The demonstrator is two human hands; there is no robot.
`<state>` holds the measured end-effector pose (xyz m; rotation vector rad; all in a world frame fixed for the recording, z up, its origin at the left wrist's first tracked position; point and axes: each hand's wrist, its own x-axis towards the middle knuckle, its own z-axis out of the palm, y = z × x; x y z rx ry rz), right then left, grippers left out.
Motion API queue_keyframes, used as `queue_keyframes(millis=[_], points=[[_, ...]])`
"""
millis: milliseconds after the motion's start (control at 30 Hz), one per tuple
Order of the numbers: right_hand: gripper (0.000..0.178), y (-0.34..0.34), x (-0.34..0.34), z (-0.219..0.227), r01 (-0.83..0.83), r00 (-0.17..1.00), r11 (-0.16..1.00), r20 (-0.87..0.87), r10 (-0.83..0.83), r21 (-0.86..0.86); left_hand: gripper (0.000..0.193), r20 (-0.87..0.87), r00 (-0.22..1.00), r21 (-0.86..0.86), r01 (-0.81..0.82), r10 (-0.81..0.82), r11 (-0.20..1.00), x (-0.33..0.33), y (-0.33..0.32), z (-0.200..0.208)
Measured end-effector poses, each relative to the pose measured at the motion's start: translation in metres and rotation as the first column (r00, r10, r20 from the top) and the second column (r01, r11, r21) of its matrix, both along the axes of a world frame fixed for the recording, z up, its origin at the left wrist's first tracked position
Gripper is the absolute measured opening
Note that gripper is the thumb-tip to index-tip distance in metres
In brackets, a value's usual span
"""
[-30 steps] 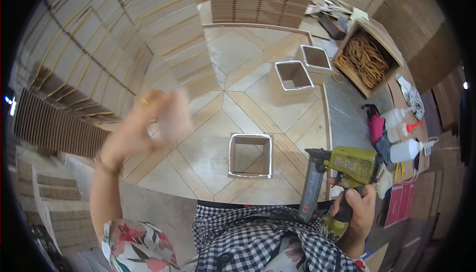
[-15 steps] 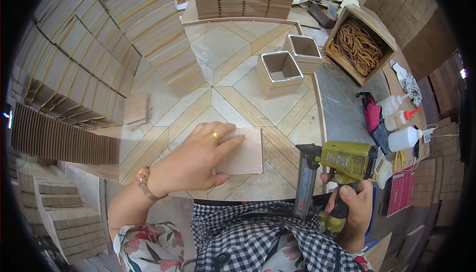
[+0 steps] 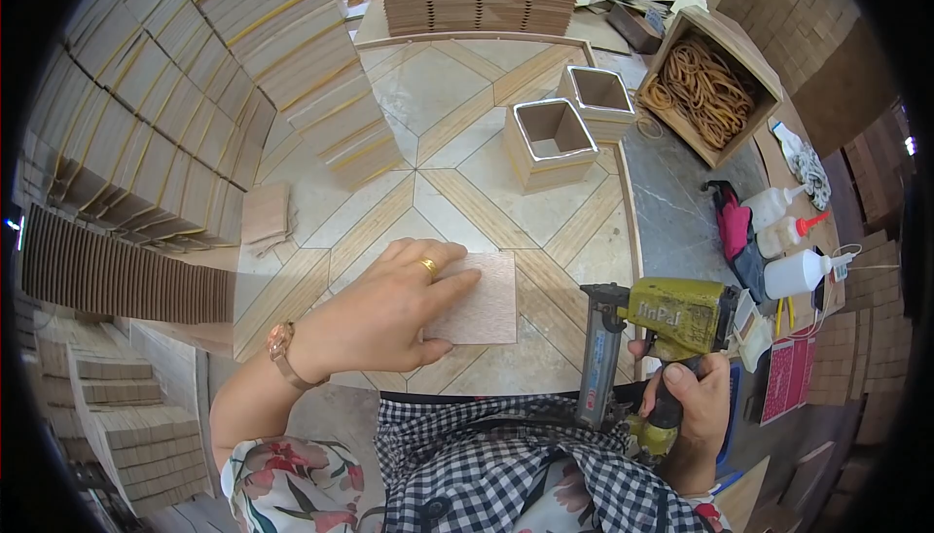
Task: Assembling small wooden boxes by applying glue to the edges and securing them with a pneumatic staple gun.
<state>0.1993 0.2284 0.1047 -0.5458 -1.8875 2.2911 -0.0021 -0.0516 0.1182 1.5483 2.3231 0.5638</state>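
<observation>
A square, light-brown wooden panel (image 3: 484, 304) lies before me near the table's front edge. My left hand (image 3: 394, 300) grips it from the left. The fingers reach over its face and far edge, and the thumb sits at the near edge. The hand hides the panel's left part, and I cannot tell how deep the piece is. In my right hand (image 3: 693, 402) is a green-yellow nail gun (image 3: 681, 314), held by its handle with the fingers wrapped round. Its nose points left, and its dark magazine hangs down, apart from the panel.
Two open square wooden boxes (image 3: 555, 149) with white rims stand beyond the panel. Stacked wooden boards (image 3: 175, 66) rise at the left. At the right are a wooden crate (image 3: 725, 139) of rubber bands, white squeeze bottles (image 3: 793, 273) and a pink-black cloth item (image 3: 732, 231). A raised edging strip (image 3: 630, 222) borders the table.
The left fingers have shifted very slightly on the panel. The right hand and nail gun stay in place.
</observation>
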Motion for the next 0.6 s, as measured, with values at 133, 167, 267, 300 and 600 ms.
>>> queue_keyframes(millis=[133,167,267,300,600], points=[[0.05,-0.0018,-0.001,0.001,0.005,1.0,1.0,0.009,-0.005,0.003,0.067,-0.007,1.0,0.001,0.006,-0.006,1.0,-0.0009,0.0013,-0.0011],[0.047,-0.0015,-0.0013,0.0039,-0.017,0.999,0.999,0.028,0.018,-0.035,0.067,0.001,1.0,0.001,0.007,-0.007,1.0,-0.0013,0.0017,-0.0009],[0.046,-0.0019,-0.0011,0.0032,-0.037,0.998,0.998,0.042,0.039,-0.04,0.066,0.002,1.0,0.004,0.01,-0.01,1.0,0.0,0.0033,0.0003],[0.048,-0.0025,-0.0013,0.0021,-0.032,0.999,0.999,0.038,0.033,-0.007,0.065,-0.004,1.0,0.006,0.015,-0.015,1.0,0.0001,0.0038,0.0003],[0.047,-0.0069,-0.005,0.0051,-0.036,0.999,0.999,0.028,0.036,0.012,0.073,-0.044,0.997,-0.002,0.056,-0.056,0.998,-0.0043,-0.0032,-0.0011]])
